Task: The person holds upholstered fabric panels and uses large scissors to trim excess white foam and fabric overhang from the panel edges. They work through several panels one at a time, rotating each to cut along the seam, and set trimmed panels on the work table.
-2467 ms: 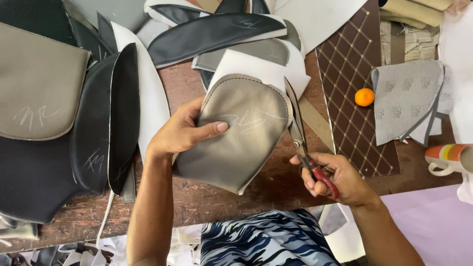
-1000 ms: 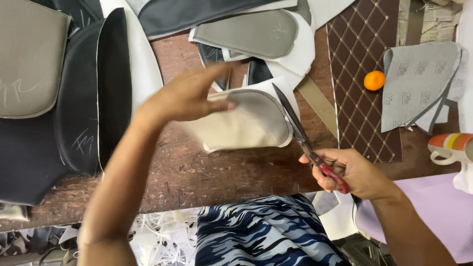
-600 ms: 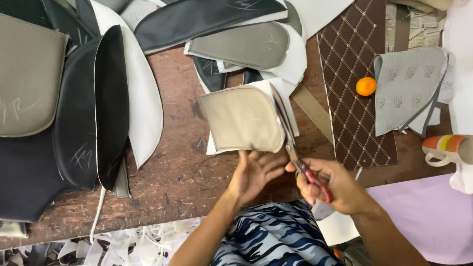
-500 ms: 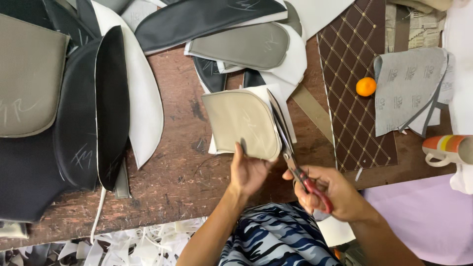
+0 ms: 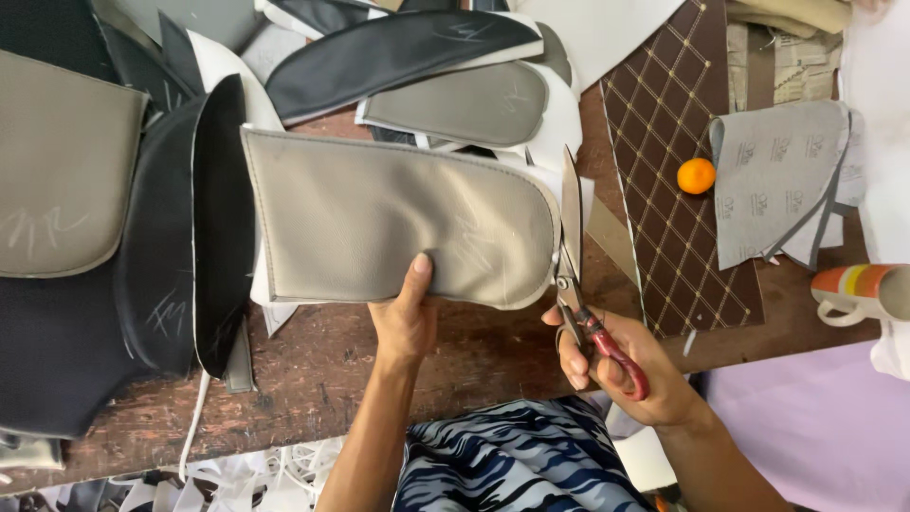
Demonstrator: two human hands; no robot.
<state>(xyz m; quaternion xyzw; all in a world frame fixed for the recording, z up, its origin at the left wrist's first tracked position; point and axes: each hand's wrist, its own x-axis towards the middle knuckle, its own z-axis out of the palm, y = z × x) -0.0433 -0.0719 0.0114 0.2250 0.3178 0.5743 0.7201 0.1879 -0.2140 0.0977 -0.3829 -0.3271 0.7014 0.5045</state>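
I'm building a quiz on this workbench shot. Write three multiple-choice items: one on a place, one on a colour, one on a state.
1. Where do the scissors meet the grey padded piece?
A. at its rounded end
B. at its straight end
C. at its middle

2. What colour are the scissor handles?
A. blue
B. red
C. yellow

3. How is the grey padded piece held?
A. lying loose, untouched
B. pinched between both hands
C. gripped along its lower edge by the left hand

Answers:
1 A, the blades run along the curved end nearest the right hand.
2 B, red loops show between the right hand's fingers.
3 C, the left thumb lies on the piece's lower edge, while the right hand holds only the scissors.
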